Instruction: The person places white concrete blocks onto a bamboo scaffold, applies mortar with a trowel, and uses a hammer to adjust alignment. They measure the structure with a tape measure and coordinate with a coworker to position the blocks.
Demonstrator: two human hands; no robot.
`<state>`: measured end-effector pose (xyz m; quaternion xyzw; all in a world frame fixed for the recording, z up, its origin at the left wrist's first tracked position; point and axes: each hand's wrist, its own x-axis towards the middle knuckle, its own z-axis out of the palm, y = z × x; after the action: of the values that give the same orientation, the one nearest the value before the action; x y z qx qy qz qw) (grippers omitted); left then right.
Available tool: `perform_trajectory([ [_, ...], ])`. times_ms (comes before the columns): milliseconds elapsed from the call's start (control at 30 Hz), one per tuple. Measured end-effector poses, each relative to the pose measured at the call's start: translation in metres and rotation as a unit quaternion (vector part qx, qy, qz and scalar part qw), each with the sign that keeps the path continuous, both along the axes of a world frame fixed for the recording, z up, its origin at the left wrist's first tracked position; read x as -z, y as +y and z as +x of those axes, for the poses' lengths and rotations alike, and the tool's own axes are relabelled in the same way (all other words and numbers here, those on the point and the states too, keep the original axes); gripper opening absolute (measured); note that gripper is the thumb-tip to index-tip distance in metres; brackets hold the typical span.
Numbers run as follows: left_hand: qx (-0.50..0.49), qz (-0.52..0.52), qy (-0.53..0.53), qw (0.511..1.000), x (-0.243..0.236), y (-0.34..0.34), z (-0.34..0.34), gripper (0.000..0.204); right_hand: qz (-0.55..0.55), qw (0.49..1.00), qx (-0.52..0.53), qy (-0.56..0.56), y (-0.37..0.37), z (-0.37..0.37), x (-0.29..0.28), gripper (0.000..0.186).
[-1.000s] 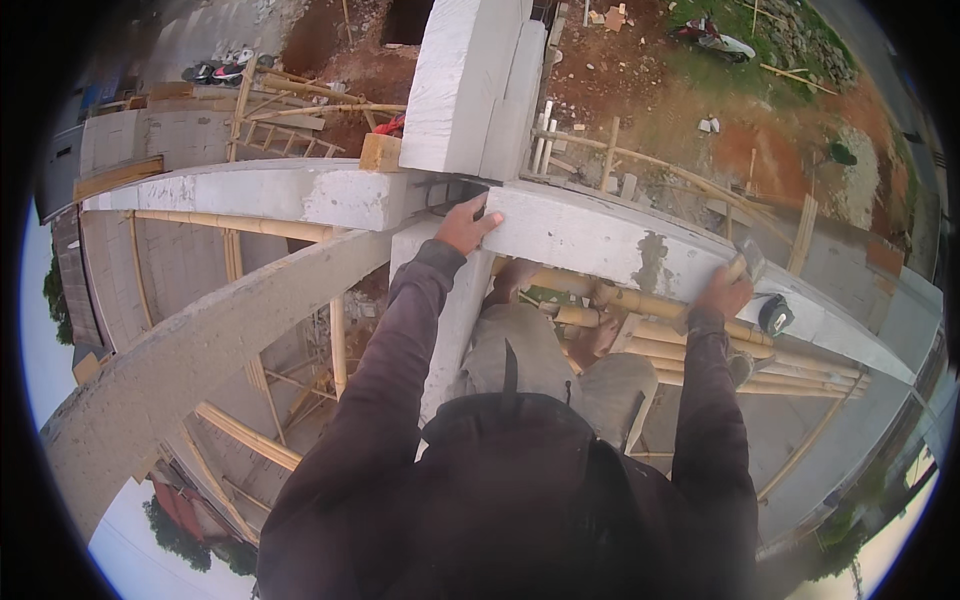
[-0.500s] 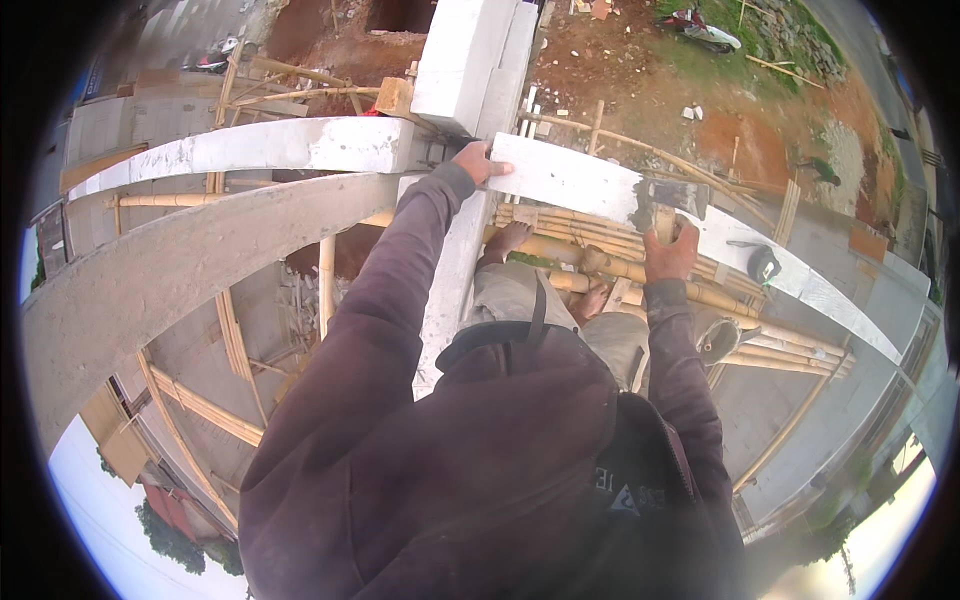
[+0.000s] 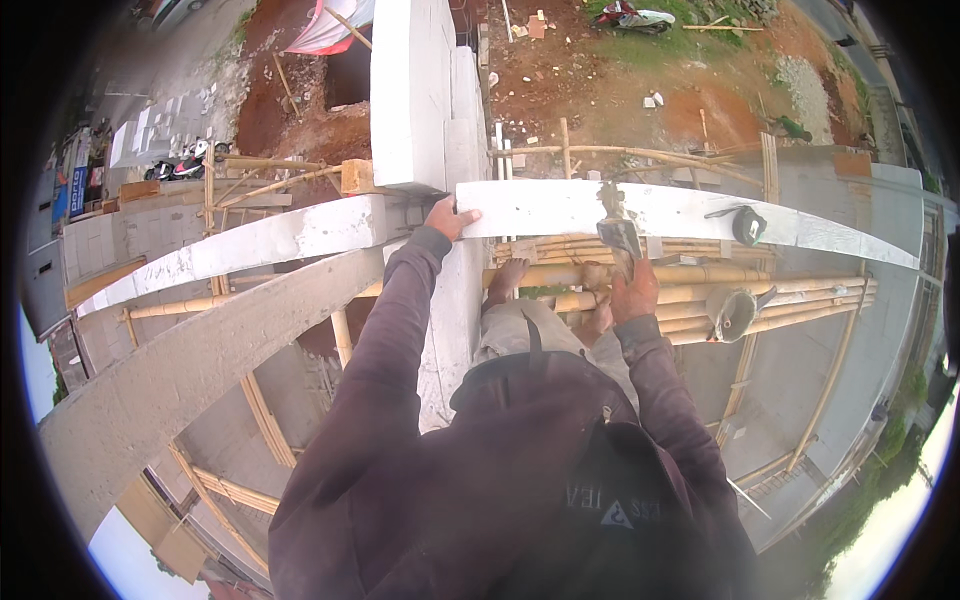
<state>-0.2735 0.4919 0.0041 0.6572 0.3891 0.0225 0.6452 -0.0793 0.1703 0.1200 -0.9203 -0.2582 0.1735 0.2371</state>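
A row of white lightweight blocks [image 3: 540,208] runs across in front of me. My left hand [image 3: 448,217] grips the near left end of this row, thumb on the top face and fingers curled down the end. In my right hand [image 3: 636,291] is a trowel [image 3: 621,236], its grey, mortar-stained blade at the near edge of the blocks. Just beyond the blade, a patch of grey mortar [image 3: 612,198] lies on the top face. Farther right on the same row rests a black tape measure [image 3: 748,226].
Bamboo scaffold poles [image 3: 680,274] run below the wall under my feet. A bucket [image 3: 732,312] stands on them at right. A taller white block wall [image 3: 415,100] rises ahead; a grey concrete beam [image 3: 220,320] extends left. Bare earth lies far below.
My right hand has drawn left and nearer with the trowel, whose blade now points away from me. A mortar patch shows on the blocks. My left hand stays at the block's end.
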Motion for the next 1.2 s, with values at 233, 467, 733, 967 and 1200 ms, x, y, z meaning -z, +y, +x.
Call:
perform_trajectory([
  [233, 0.12, 0.241, 0.173, 0.947, -0.033, -0.021, -0.016, 0.05, -0.138, 0.958, 0.249, -0.029, -0.179, -0.005, -0.04, 0.049],
  [467, 0.115, 0.271, 0.112, 0.949, -0.035, -0.027, -0.022, 0.044, -0.237, 0.853, 0.464, 0.007, -0.283, -0.116, -0.022, 0.041],
  [733, 0.104, 0.255, 0.088, 0.957, -0.031, -0.026, -0.02, 0.04, -0.254, 0.797, 0.537, 0.106, -0.303, -0.198, 0.03, 0.042],
  [967, 0.134, 0.273, 0.115, 0.946, -0.027, -0.019, -0.019, 0.043, -0.265, 0.773, 0.555, 0.159, -0.292, -0.196, 0.03, 0.042],
  [1200, 0.145, 0.281, 0.109, 0.942, -0.029, -0.017, -0.02, 0.044, -0.267, 0.783, 0.539, 0.158, -0.286, -0.197, 0.027, 0.037],
])
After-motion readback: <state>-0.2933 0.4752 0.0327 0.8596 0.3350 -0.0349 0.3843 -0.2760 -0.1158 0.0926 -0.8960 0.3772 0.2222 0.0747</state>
